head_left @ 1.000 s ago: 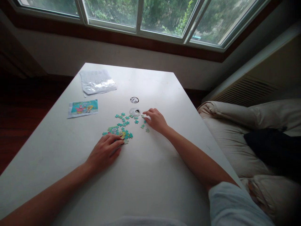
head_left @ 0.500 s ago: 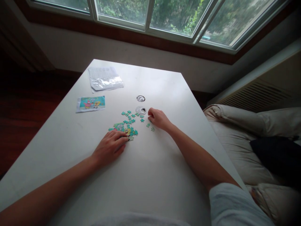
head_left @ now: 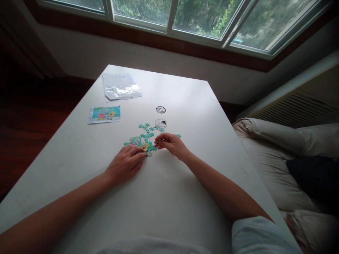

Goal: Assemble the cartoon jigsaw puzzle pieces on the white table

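A partly joined jigsaw puzzle (head_left: 136,140) with cartoon figures on a green ground lies on the white table. My left hand (head_left: 126,161) rests palm down at its near left edge, fingers extended and touching it, covering part of the picture. At the right side of the puzzle, my right hand (head_left: 171,144) has thumb and fingers pinched on a small green puzzle piece, mostly hidden by the fingertips. Several loose green puzzle pieces (head_left: 147,131) are scattered just beyond the joined part. One stray piece (head_left: 179,135) shows behind my right hand.
A picture card (head_left: 106,114) with the same cartoon figures lies at the left. Behind it are papers in a clear plastic sleeve (head_left: 123,88). Two round inserts, one far (head_left: 160,109) and one nearer (head_left: 160,123), are set in the tabletop. A beige sofa (head_left: 262,155) stands at the right.
My right hand has moved left and nearer, from the loose pieces at the right to the puzzle's right edge. My left hand has stayed on the puzzle. The view has shifted slightly.
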`<state>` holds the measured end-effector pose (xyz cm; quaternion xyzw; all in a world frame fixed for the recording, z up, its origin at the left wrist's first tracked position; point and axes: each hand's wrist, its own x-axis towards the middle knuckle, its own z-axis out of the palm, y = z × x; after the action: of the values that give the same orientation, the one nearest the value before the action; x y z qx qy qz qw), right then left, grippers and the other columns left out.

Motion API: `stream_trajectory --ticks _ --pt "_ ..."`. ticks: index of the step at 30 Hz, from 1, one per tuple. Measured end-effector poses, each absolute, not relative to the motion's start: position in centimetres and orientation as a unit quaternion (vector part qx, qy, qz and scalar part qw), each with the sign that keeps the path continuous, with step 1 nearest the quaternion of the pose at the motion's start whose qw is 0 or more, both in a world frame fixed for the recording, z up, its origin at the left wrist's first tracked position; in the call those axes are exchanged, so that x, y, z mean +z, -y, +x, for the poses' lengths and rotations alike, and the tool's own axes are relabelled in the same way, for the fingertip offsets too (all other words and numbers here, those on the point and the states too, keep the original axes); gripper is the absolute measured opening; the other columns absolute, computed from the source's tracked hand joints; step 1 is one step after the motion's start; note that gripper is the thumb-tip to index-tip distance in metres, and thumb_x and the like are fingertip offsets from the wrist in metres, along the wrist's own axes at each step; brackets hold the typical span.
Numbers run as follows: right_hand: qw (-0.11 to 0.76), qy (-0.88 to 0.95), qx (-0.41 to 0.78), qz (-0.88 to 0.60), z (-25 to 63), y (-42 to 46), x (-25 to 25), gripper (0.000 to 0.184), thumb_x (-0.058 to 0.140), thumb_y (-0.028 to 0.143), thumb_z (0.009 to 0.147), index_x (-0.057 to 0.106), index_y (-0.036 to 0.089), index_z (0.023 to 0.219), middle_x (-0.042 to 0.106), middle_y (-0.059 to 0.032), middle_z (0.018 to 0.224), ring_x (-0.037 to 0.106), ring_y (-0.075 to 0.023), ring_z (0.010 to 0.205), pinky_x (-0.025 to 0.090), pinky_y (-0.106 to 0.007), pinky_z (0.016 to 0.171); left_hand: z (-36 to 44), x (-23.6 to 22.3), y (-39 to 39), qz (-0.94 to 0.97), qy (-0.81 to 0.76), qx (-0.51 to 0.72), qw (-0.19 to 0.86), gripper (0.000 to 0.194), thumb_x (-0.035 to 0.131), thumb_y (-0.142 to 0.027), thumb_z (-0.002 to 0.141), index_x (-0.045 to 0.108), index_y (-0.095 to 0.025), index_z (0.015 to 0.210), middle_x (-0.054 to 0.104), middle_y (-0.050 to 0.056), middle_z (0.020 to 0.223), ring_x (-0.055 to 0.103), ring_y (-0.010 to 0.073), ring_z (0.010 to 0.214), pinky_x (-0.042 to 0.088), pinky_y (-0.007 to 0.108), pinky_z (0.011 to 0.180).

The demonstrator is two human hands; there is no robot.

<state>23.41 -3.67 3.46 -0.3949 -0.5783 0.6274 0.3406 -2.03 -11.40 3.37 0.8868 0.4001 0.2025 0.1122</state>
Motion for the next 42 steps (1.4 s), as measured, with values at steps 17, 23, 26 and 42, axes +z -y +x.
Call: stream_trajectory --ticks 17,23,26,42 --pt "0.391 0.531 0.633 -0.406 22.5 5.0 3.5 0.033 0.081 0.042 0.074 0.065 0.021 0.093 0.059 0.0042 0.071 0.049 -0.0102 0.061 0.040 -0.024 0.057 -2.4 3.3 11.6 0.891 -0.393 0.196 0.112 0.028 0.052 -0.022 0.096 0.064 -0.027 0.121 0.063 0.006 0.134 0.057 0.0241 0.126 0.037 0.048 0.116" --pt "0.356 0.571 0.622 -0.401 22.2 5.7 3.1 0.032 0.075 0.040 0.080 0.069 0.023 0.106 0.066 0.0016 0.079 0.058 -0.0130 0.069 0.046 -0.027 0.066 -2.6 3.2 11.6 0.894 -0.394 0.182 0.112 0.029 0.052 -0.022 0.096 0.063 -0.026 0.123 0.061 0.007 0.136 0.055 0.0251 0.128 0.037 0.048 0.115" --pt "0.363 0.590 0.591 -0.414 22.1 6.0 2.6 0.021 0.072 0.036 0.081 0.067 0.022 0.096 0.068 0.0009 0.080 0.061 -0.0143 0.073 0.048 -0.028 0.070 -2.6 3.2 11.6 0.895 -0.393 0.180 0.110 0.030 0.052 -0.021 0.096 0.062 -0.026 0.124 0.061 0.007 0.137 0.055 0.0252 0.128 0.036 0.049 0.116" --pt "0.234 0.801 0.282 -0.473 21.8 7.2 3.9 0.010 0.064 0.012 0.077 0.059 0.020 0.076 0.061 0.0007 0.078 0.050 -0.0166 0.081 0.037 -0.030 0.078 -2.6 2.9 11.5 0.894 -0.392 0.187 0.109 0.031 0.053 -0.021 0.095 0.061 -0.026 0.124 0.062 0.007 0.136 0.055 0.0251 0.128 0.036 0.048 0.117"
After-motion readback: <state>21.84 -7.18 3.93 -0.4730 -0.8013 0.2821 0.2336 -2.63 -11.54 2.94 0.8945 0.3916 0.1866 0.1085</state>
